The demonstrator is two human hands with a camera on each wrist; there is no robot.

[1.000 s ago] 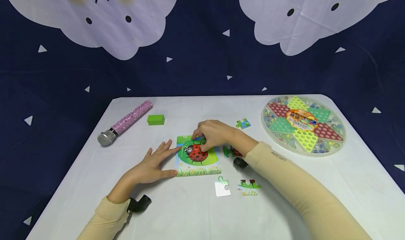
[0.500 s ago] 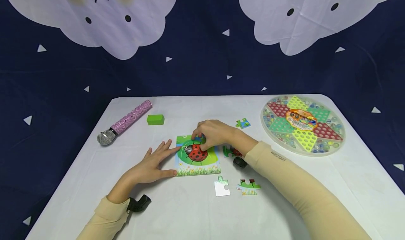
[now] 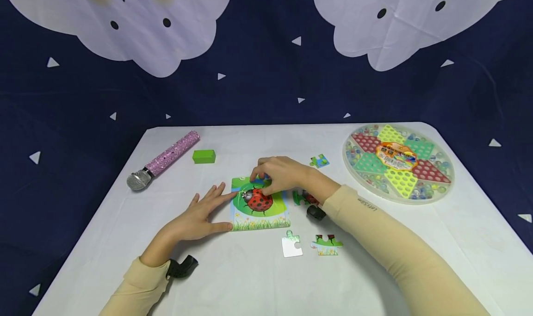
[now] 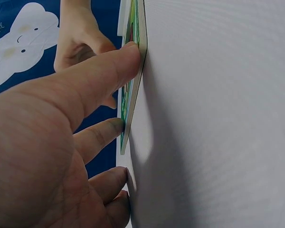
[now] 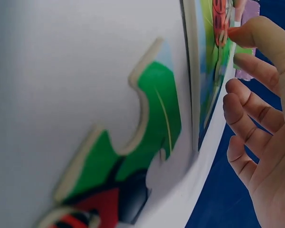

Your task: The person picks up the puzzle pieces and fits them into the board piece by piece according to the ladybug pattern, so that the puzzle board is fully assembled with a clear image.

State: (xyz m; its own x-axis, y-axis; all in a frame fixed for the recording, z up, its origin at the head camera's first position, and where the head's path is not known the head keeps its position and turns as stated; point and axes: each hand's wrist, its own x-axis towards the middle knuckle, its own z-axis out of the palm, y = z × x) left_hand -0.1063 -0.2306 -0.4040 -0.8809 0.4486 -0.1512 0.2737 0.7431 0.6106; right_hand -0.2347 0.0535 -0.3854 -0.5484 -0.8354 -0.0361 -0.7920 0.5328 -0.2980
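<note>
A square wooden ladybug puzzle board (image 3: pixel 261 223) lies mid-table. My left hand (image 3: pixel 200 218) steadies its left side with spread fingers. The left wrist view shows the thumb (image 4: pixel 128 59) on the near edge and a finger at the far corner. Over the upper part of the board, my right hand (image 3: pixel 283 175) has thumb and index finger lowered to the surface, pinching a small blue-green puzzle piece (image 3: pixel 261 183) mostly hidden beneath them. In the right wrist view, the thumb tip (image 5: pixel 235 34) meets the ladybug picture, while the other fingers stay loosely curled off the board.
Loose puzzle pieces lie around: a ladybug piece (image 5: pixel 154 97) by the right wrist, a face-down white one (image 3: pixel 291 246), a grass one (image 3: pixel 327 246) and a blue-green one (image 3: pixel 319 160). Further off are a pink microphone (image 3: pixel 166 161), green block (image 3: pixel 204 157) and round marble game (image 3: pixel 397 165).
The right hand's thumb and index finger have shifted slightly up across the board. The left hand and loose pieces keep their places; the head view has tilted a little.
</note>
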